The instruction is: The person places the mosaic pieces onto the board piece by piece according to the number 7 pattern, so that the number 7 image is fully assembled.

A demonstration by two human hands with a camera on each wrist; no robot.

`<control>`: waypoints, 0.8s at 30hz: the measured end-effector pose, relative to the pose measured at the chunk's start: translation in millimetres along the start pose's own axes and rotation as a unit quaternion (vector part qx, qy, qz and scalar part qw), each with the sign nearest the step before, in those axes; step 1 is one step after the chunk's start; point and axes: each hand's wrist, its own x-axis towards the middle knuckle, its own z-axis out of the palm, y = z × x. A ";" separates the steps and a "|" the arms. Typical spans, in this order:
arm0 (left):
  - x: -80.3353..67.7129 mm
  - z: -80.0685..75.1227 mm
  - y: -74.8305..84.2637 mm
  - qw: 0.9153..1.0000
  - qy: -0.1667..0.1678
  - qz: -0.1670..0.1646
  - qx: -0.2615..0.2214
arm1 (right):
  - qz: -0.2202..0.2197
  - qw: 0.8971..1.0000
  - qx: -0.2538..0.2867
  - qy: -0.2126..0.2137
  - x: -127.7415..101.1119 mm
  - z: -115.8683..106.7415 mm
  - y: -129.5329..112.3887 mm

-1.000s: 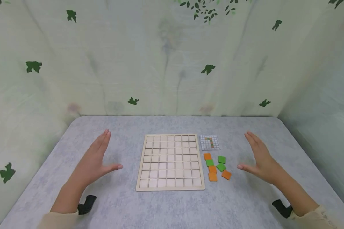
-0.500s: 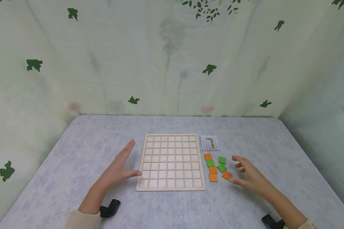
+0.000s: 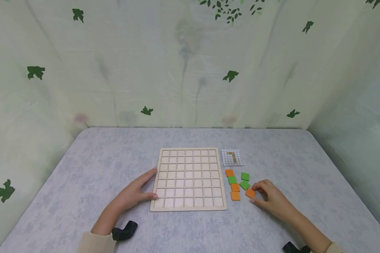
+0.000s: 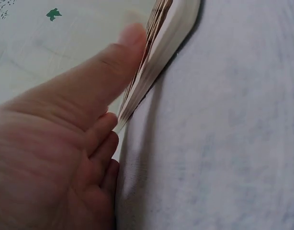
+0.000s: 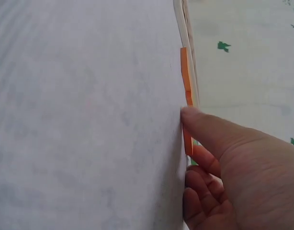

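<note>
A pale wooden grid board point(image 3: 188, 210) lies flat on the table, its squares bare. My left hand point(image 3: 134, 193) rests at the board's left edge, thumb laid on the rim and fingers fairly straight. In the left wrist view the thumb point(image 4: 130, 40) overlaps the board's rim point(image 4: 173, 40). Right of the board, my right hand point(image 3: 273, 198) pinches an orange square tile point(image 3: 249, 193) between thumb and forefinger, down at table height. The right wrist view has this orange tile point(image 5: 187, 139) edge-on between thumb and forefinger, the other fingers curled below.
Between board and right hand lie more orange tiles point(image 3: 235, 196) and green tiles point(image 3: 245, 176), several in a column. A small printed grid card point(image 3: 232, 157) with a coloured pattern lies behind them. A leaf-patterned curtain point(image 3: 190, 70) hangs at the table's far edge.
Both hands have moved inward from wide apart. The left has come to the board's left edge; the right has come down to the nearest orange tile and closed its thumb and forefinger on it.
</note>
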 end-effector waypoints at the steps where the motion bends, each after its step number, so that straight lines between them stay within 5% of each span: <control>1: 0.2 0.1 -0.6 1.000 -0.004 0.003 0.003 | 0.000 1.000 -0.003 -0.001 0.3 0.1 -0.5; 11: 1.9 -2.0 -1.0 0.999 -0.036 0.029 0.007 | 0.042 0.999 -0.007 -0.019 10.5 -13.2 -20.3; 24: 0.6 -1.7 -3.6 0.999 -0.032 0.024 0.010 | -0.104 0.991 0.003 0.079 73.7 -19.7 -70.9</control>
